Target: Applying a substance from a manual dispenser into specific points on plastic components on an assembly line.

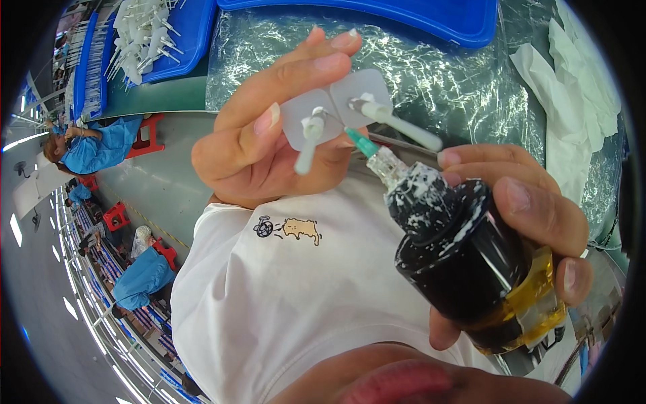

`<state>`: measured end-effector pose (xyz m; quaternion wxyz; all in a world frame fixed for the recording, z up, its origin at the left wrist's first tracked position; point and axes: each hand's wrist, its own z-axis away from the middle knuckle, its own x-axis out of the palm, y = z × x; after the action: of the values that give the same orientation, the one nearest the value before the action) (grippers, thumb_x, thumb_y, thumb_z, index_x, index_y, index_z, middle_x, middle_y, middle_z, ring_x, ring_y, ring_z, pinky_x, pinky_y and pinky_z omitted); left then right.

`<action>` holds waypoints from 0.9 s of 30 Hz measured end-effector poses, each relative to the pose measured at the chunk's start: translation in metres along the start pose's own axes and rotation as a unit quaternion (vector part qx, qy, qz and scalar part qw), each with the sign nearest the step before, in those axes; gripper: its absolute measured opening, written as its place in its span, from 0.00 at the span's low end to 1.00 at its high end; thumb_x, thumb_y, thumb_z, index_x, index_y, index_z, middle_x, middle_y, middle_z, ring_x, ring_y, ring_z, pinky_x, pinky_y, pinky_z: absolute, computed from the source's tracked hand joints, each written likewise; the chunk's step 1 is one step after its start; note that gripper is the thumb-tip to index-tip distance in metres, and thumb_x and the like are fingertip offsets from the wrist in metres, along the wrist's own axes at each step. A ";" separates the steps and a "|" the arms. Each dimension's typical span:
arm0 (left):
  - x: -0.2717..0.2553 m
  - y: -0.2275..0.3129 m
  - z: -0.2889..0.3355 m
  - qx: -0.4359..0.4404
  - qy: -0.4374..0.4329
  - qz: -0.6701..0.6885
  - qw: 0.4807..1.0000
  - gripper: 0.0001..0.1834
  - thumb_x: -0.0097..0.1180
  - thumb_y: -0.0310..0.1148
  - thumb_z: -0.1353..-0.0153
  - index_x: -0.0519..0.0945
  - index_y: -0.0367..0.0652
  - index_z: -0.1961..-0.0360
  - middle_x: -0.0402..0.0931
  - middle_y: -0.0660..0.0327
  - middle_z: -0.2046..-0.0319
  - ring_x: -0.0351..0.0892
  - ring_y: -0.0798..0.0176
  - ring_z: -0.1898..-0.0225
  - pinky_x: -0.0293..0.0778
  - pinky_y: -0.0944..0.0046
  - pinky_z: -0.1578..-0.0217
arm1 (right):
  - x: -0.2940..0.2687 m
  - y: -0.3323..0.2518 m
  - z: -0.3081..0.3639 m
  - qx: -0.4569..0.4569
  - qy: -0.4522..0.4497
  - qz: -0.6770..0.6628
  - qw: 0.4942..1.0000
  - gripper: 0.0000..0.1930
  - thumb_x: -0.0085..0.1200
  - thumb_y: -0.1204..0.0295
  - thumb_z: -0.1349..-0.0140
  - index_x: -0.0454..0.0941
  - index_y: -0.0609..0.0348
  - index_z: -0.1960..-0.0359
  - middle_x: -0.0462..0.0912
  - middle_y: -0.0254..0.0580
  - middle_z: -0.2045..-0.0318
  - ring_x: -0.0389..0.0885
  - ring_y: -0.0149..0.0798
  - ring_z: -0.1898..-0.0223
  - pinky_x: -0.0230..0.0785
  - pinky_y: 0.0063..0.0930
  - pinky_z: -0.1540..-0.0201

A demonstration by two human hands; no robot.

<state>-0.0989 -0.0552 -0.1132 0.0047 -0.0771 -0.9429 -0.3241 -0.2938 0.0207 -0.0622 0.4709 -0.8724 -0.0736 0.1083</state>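
My left hand [259, 135] is closed, pinching two small translucent white square plates side by side. A short white stem with a metal part stands out from the left plate [293, 114], and a similar longer one from the right plate [380, 81]. In my right hand [531, 202] is a black dispensing syringe [464, 262], tilted up to the left, its fingers wrapped round the barrel. White residue speckles its nose. Its green needle tip [362, 142] points between the plates, close to the left stem; whether it touches cannot be made out. Yellow tape wraps the barrel's lower end.
A blue tray [195, 50] of many white stemmed parts lies at the far left. Another blue tray [464, 34] sits at the back. Clear plastic film [249, 60] covers the green table; crumpled white tissue [568, 114] lies right. People in blue sit farther off left, near red stools.
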 end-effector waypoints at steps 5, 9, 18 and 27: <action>-0.003 -0.005 0.000 0.041 -0.014 -0.010 0.999 0.16 0.47 0.29 0.44 0.74 0.20 0.64 0.72 0.24 0.65 0.80 0.38 0.64 0.79 0.53 0.61 | -0.010 -0.007 -0.011 0.049 -0.095 0.027 0.994 0.52 0.73 0.58 0.66 0.50 0.41 0.39 0.68 0.49 0.48 0.78 0.56 0.61 0.73 0.44 0.64; 0.000 -0.010 0.003 0.095 -0.014 -0.025 0.995 0.12 0.51 0.28 0.44 0.71 0.38 0.58 0.74 0.31 0.63 0.78 0.34 0.61 0.78 0.45 0.58 | -0.011 -0.009 -0.012 0.050 -0.106 0.023 0.993 0.52 0.74 0.59 0.67 0.51 0.42 0.39 0.69 0.49 0.50 0.78 0.56 0.61 0.72 0.43 0.63; -0.004 -0.006 0.003 0.062 -0.044 -0.067 0.995 0.12 0.49 0.31 0.42 0.69 0.47 0.56 0.73 0.32 0.61 0.78 0.36 0.61 0.76 0.42 0.56 | -0.017 -0.014 -0.019 0.133 -0.165 0.013 0.977 0.52 0.74 0.60 0.66 0.51 0.39 0.39 0.66 0.48 0.47 0.77 0.56 0.61 0.72 0.43 0.62; -0.003 -0.012 0.004 0.089 -0.047 -0.110 0.989 0.20 0.57 0.31 0.44 0.62 0.48 0.54 0.72 0.28 0.62 0.79 0.45 0.63 0.78 0.56 0.59 | 0.004 -0.002 0.002 0.024 -0.003 0.001 1.000 0.53 0.72 0.61 0.64 0.46 0.36 0.38 0.65 0.47 0.45 0.79 0.51 0.60 0.73 0.45 0.61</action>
<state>-0.0975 -0.0624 -0.1236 -0.0687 0.0127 -0.9699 -0.2331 -0.2908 0.0244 -0.0622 0.4916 -0.8605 -0.0718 0.1130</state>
